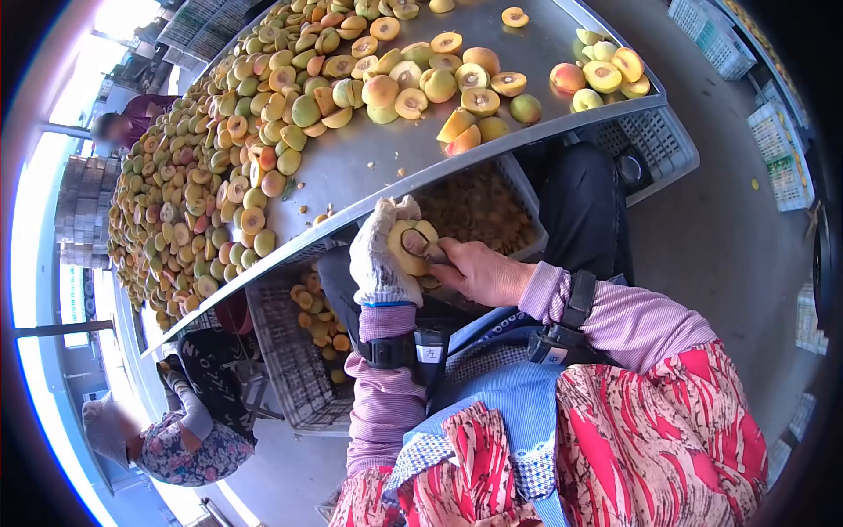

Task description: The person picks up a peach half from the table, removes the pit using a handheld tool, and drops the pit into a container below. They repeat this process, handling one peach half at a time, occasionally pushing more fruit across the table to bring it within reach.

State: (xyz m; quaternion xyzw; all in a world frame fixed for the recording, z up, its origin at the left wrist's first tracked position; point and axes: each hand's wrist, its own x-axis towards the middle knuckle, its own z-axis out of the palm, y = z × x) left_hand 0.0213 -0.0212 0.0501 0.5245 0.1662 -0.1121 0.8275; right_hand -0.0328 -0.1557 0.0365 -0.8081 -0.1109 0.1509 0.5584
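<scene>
Left hand (pixel 378 253) grips a halved fruit (pixel 401 256); right hand (pixel 486 272) holds, probably, a small tool (pixel 434 253) against its cut face.

My left hand (pixel 384 263) wears a rough cloth glove (pixel 371 250); beyond it, a glossy metal table (pixel 338 176); nearby, a plastic crate (pixel 285 369).

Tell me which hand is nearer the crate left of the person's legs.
Left. The gloved left hand, holding a cut fruit, is above and right of the crate; the bare right hand is farther right.
</scene>
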